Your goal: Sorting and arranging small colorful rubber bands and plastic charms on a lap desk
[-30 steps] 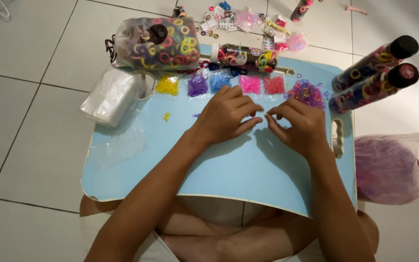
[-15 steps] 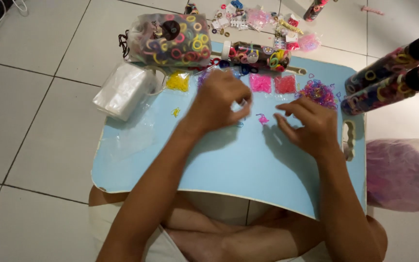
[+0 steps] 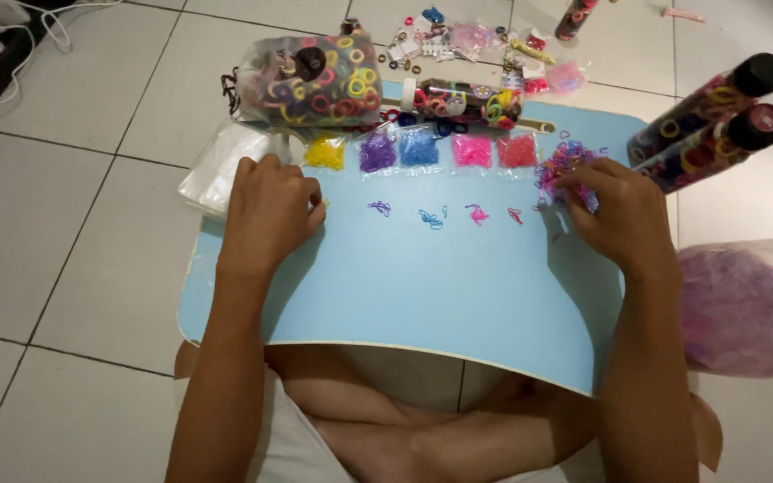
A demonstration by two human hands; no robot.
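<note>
Left hand: the left hand (image 3: 268, 210) now sits at the left edge of the light blue lap table (image 3: 422, 286), beside the small yellow band pile (image 3: 325, 153), no longer at the middle.
Right hand: the right hand (image 3: 615, 210) is now out at the right, fingertips in the loose heap of mixed purple and pink bands (image 3: 564, 165).
Table middle: now uncovered, showing small purple bands (image 3: 379, 207), blue bands (image 3: 430, 218), pink bands (image 3: 477, 214) and a red band (image 3: 515, 215) lying in a row.

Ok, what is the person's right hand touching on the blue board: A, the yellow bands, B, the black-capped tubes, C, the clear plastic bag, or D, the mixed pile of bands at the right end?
D: the right hand rests its fingertips on the mixed pile of bands on the blue board.
</note>
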